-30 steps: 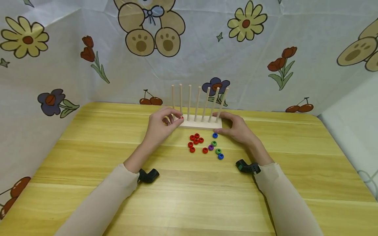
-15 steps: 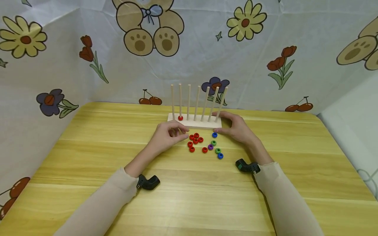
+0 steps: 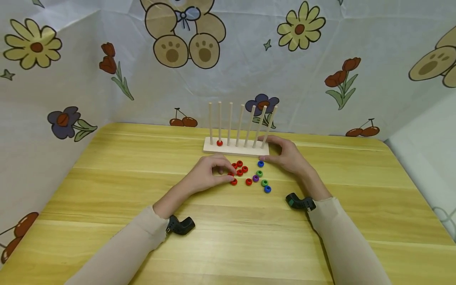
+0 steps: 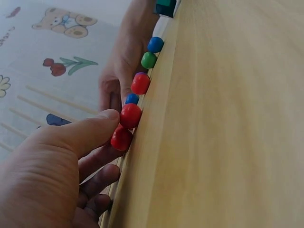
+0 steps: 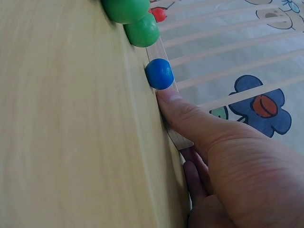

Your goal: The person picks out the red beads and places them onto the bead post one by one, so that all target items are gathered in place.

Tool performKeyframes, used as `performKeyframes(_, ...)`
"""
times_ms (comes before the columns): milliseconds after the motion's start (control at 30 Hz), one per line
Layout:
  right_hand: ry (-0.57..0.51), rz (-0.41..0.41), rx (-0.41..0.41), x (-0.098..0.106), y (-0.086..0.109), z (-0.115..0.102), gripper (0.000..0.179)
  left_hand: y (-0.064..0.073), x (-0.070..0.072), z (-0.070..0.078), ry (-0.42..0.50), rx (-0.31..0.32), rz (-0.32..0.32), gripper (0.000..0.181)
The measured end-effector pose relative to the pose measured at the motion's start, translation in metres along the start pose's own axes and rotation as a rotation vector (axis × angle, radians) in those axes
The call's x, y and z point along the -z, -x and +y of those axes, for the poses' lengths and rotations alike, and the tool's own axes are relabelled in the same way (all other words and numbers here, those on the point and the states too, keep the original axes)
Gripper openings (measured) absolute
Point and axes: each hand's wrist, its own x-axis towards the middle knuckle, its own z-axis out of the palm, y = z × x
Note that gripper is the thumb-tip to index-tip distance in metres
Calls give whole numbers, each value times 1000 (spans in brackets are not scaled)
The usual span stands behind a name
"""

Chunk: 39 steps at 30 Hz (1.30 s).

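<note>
My left hand (image 3: 211, 173) is among the red beads, thumb and forefinger slightly apart on either side of a red bead (image 4: 122, 138). Another red bead (image 4: 130, 116) sits right by the thumb tip. The right hand (image 3: 286, 156) holds the right end of a wooden peg stand (image 3: 228, 150), thumb in front and fingers behind. Its thumb tip lies right at a blue bead (image 5: 159, 74). Several upright pegs rise from the stand, and one red bead (image 3: 219, 143) is at the foot of the second peg from the left.
Right of the red beads lie a purple bead (image 3: 255, 178), green beads (image 3: 265, 183) and another blue bead (image 3: 267, 189). The wooden table (image 3: 228, 241) meets a patterned cloth (image 3: 228, 83) behind the stand. Each wrist wears a black camera (image 3: 181, 225).
The left hand has let go of a red bead at the second peg, then moved toward me and right to the loose red beads. The right hand stays at the stand.
</note>
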Motion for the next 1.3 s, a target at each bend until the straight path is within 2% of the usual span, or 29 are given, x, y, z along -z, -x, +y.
performKeyframes(167, -5, 3, 1, 0, 0, -1, 61, 0, 2, -1, 7, -12, -43, 10)
performKeyframes(367, -3, -4, -2, -1, 0, 0, 61, 1, 5, -4, -13, -36, -85, 20)
performKeyframes(567, -5, 0, -6, -2, 0, 1, 61, 1, 8, -5, 1, -4, -117, 20)
performKeyframes(767, 1, 3, -9, -2, -1, 1, 61, 0, 12, -5, 41, 25, -116, 19)
performKeyframes(1033, 15, 11, 6, -1, 0, 1, 61, -1, 12, -4, 42, 27, -102, 18)
performKeyframes(1300, 14, 4, -1, -1, 0, 0, 61, -3, 13, -5, 28, 64, -85, 16)
